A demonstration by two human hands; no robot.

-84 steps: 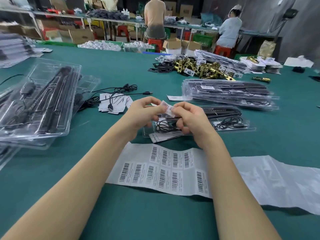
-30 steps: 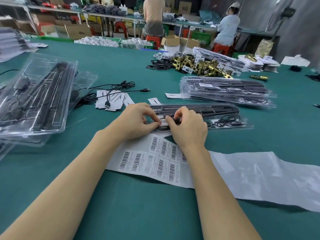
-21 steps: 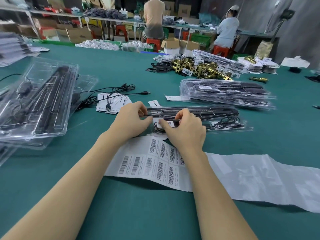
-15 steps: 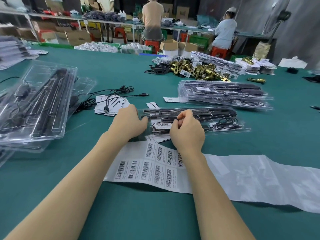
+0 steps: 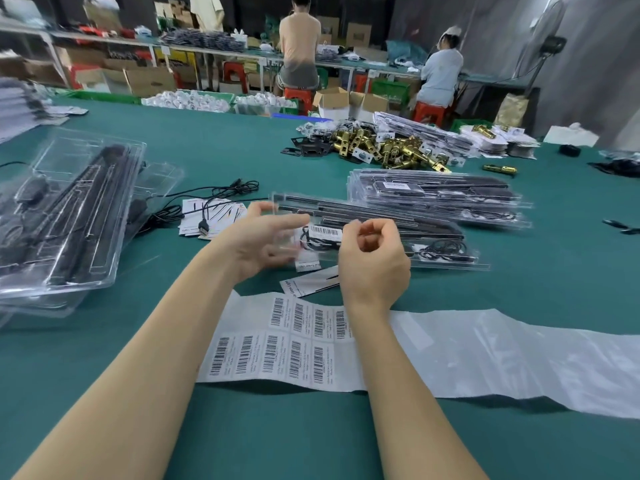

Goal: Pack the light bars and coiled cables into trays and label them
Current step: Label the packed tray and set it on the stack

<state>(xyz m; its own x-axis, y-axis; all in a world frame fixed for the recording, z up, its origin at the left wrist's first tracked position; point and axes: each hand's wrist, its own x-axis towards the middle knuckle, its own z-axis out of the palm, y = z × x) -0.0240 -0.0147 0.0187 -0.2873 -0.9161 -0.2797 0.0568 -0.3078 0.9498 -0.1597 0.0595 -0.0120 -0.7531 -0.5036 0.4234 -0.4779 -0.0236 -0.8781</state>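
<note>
Label [image 5: 323, 231] stuck on tray [image 5: 446, 254]

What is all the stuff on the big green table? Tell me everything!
Packed tray: one, clear, centre, with a barcode label stuck on it.
Finished trays: a stack, clear with black bars, behind it.
Open trays: a stack, clear, far left.
Label sheet: one, white, nearest edge, nine barcodes showing.
Loose cables: black, left of centre.
Cards: a few, white, under the cables.
Brass parts: a pile, gold, far side.
Table: one, green.
Left hand: open, above the tray's left end.
Right hand: curled, empty, beside the label.
</note>
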